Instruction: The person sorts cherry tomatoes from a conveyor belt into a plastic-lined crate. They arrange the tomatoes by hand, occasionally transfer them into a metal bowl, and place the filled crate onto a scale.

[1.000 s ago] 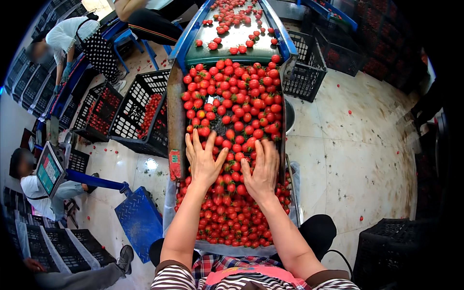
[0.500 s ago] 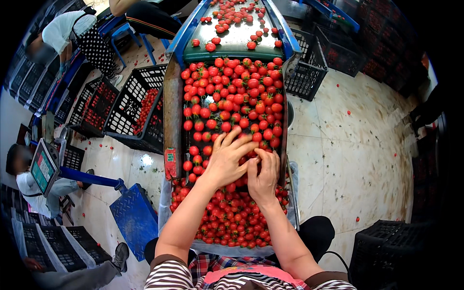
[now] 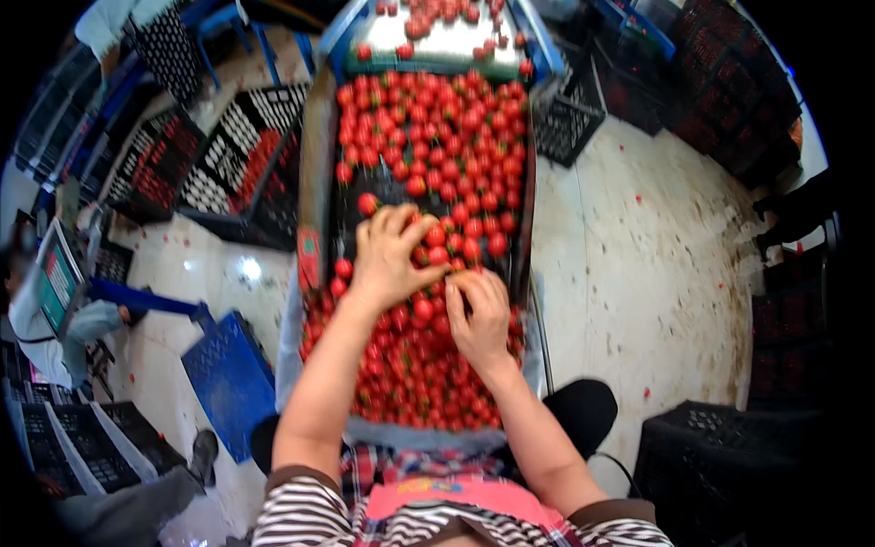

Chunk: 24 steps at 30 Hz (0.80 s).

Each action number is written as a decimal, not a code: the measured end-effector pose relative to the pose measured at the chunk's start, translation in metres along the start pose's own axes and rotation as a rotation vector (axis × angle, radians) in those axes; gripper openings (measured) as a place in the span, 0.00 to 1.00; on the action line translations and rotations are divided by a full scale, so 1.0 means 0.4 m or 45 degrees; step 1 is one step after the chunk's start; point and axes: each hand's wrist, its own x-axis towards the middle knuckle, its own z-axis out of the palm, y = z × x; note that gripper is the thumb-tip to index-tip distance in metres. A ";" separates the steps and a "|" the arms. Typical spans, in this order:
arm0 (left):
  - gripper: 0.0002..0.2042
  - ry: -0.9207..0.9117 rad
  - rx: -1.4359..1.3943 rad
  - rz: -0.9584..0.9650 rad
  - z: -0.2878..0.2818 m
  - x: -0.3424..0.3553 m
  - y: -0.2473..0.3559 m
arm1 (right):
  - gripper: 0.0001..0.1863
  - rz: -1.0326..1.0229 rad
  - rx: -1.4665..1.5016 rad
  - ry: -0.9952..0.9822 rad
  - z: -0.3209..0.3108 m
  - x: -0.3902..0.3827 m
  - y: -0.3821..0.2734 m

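Observation:
Cherry tomatoes [image 3: 431, 119] cover much of the dark sloping tray [image 3: 366, 228], with a bare patch at its middle left. My left hand [image 3: 390, 255], fingers apart and bent, rests over the tomatoes at that patch. My right hand [image 3: 479, 312], just below and right of it, has curled fingers at the tomatoes; whether one is held is unclear. Below the tray, many more tomatoes [image 3: 410, 383] fill a bin lined with pale sheeting [image 3: 401, 433]. The picture is blurred.
A conveyor [image 3: 433, 46] carrying tomatoes adjoins the tray's top. Black crates [image 3: 219, 196] stand left, others [image 3: 565, 128] right, more stacked at far right [image 3: 729, 73]. A blue scale [image 3: 228, 383] with screen [image 3: 55, 273] stands left. Co-workers [image 3: 41, 324] are at the left edge and upper left [image 3: 159, 50].
The view has shifted, so the scene sits higher and leftward. My left hand has moved up-left from over my right hand, fingers spreading; a bare patch of tray has appeared around it.

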 end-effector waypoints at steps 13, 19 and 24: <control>0.14 -0.152 -0.529 0.000 -0.130 -0.207 0.066 | 0.10 0.521 0.379 0.450 -0.186 -0.102 -0.018; 0.09 0.109 -0.619 -0.012 -0.204 -0.191 0.061 | 0.13 0.309 -0.238 0.210 -0.257 0.176 0.000; 0.07 0.042 -1.232 -0.731 -0.194 -0.302 0.028 | 0.20 0.362 -0.427 -0.052 -0.268 0.370 0.182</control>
